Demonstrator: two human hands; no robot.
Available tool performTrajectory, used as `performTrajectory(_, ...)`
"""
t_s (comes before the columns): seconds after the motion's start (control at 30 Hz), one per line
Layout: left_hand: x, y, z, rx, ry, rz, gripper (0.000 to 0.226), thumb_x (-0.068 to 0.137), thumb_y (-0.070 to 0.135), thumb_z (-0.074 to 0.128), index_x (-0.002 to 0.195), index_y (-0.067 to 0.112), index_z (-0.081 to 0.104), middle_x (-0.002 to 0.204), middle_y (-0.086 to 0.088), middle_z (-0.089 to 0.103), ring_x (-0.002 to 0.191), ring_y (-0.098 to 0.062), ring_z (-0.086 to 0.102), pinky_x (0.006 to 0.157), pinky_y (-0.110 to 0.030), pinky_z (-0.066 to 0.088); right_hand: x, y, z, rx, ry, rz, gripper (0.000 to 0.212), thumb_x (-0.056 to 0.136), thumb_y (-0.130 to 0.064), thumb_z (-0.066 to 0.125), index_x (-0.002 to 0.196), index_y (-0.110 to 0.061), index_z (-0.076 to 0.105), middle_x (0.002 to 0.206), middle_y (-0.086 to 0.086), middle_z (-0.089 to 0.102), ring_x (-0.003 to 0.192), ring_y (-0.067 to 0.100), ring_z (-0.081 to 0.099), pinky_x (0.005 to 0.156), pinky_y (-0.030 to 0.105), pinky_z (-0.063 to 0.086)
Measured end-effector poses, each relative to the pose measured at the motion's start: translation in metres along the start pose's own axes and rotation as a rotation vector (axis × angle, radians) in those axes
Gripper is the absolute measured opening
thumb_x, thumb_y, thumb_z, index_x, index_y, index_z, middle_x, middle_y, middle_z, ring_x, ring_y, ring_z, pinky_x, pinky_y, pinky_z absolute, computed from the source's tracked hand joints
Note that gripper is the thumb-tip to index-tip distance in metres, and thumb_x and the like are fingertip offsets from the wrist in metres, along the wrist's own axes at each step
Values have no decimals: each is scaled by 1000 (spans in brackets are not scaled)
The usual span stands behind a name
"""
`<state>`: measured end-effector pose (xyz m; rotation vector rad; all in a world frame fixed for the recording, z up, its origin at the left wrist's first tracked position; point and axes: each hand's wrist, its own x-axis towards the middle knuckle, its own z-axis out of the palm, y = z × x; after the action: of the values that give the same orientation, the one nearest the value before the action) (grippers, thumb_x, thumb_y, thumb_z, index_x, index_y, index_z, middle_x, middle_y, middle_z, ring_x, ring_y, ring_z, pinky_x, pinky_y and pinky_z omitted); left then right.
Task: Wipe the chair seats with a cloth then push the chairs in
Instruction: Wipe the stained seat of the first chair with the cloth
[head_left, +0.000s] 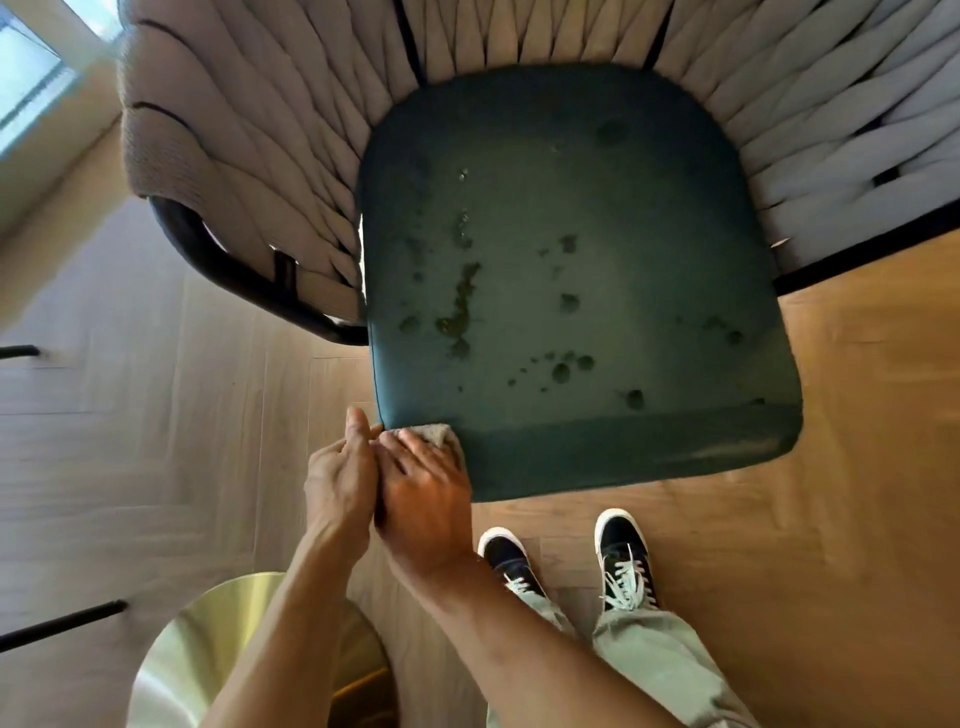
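A chair with a dark green seat and a woven grey back fills the upper part of the head view. Dark wet spots and a smeared stain mark the seat. A small beige cloth lies against the seat's front left corner. My right hand lies flat on the cloth, fingers straight, pressing it to the front edge. My left hand sits right beside it, fingers extended, fingertips near the same corner, holding nothing that I can see.
A round brass table base stands on the wood floor at the lower left, under my left forearm. Black chair legs poke in from the left edge. My two shoes stand just in front of the seat.
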<state>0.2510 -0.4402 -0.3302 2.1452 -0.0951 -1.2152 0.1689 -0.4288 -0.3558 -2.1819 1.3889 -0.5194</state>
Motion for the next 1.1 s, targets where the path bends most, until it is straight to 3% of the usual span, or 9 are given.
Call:
performTrajectory(0.03, 0, 0, -1, -12, -10, -18, 48, 94, 57, 44, 83, 21, 73, 90, -8, 73, 84, -21, 67, 78, -38, 56, 3, -2, 1, -10, -14, -1, 20, 83, -23, 61, 98, -22, 74, 106, -6, 73, 105, 12, 66, 101, 30, 40)
performTrajectory(0.13, -6, 1, -1, -42, -64, 1, 41, 95, 46, 51, 90, 12, 73, 81, -9, 70, 73, -21, 63, 65, -33, 53, -2, 17, -16, -26, -46, -38, 29, 80, -21, 66, 109, -15, 71, 111, 1, 72, 109, 17, 65, 102, 34, 44)
performTrajectory(0.27, -6, -3, -2, 55, -96, 76, 40, 87, 30, 67, 120, 9, 65, 109, -8, 70, 94, -25, 69, 83, -41, 58, -18, 78, -72, -102, 8, 7, 48, 63, -20, 84, 108, -9, 71, 109, 7, 71, 103, 22, 66, 98, 36, 49)
performTrajectory(0.4, -3, -3, -2, 197, -66, 100, 45, 80, 25, 77, 122, 14, 65, 105, -7, 72, 88, -20, 71, 85, -45, 57, -38, 154, -134, -234, -2, 93, 60, 51, -13, 92, 106, -3, 71, 107, 12, 71, 100, 28, 68, 88, 43, 56)
performTrajectory(0.63, -3, 7, 2, 348, 7, 175, 40, 77, 25, 79, 114, 13, 69, 103, -5, 72, 88, -19, 68, 88, -44, 56, -42, 268, -217, -372, 114, 195, 42, 65, 2, 76, 106, 0, 68, 107, 17, 68, 98, 37, 62, 87, 48, 52)
performTrajectory(0.7, -2, 9, 2, 310, 3, 156, 46, 76, 25, 80, 118, 17, 65, 103, -2, 72, 88, -22, 69, 86, -46, 57, -40, 288, -228, -398, 143, 275, 31, 73, -4, 69, 104, -1, 68, 101, 18, 69, 91, 39, 62, 83, 48, 51)
performTrajectory(0.8, -9, 12, 5, 280, 14, 170, 50, 80, 21, 75, 127, 19, 58, 105, -3, 68, 92, -29, 68, 81, -47, 58, -43, 291, -227, -241, 209, 342, 38, 79, -26, 54, 103, 0, 69, 99, 18, 70, 87, 33, 62, 76, 35, 49)
performTrajectory(0.97, -12, 10, 7, 252, -7, 163, 46, 82, 16, 72, 126, 14, 61, 114, -10, 68, 99, -29, 66, 88, -48, 55, -51, 275, -204, -117, 238, 318, 40, 75, -9, 69, 114, 2, 65, 114, 17, 66, 106, 35, 62, 93, 30, 47)
performTrajectory(1.1, -11, 9, 6, 216, -25, 133, 47, 81, 12, 72, 127, 13, 61, 113, -11, 68, 100, -29, 66, 91, -50, 53, -42, 230, -179, -149, 129, 187, 47, 62, -4, 83, 107, -2, 70, 113, 12, 68, 109, 26, 61, 99, 37, 48)
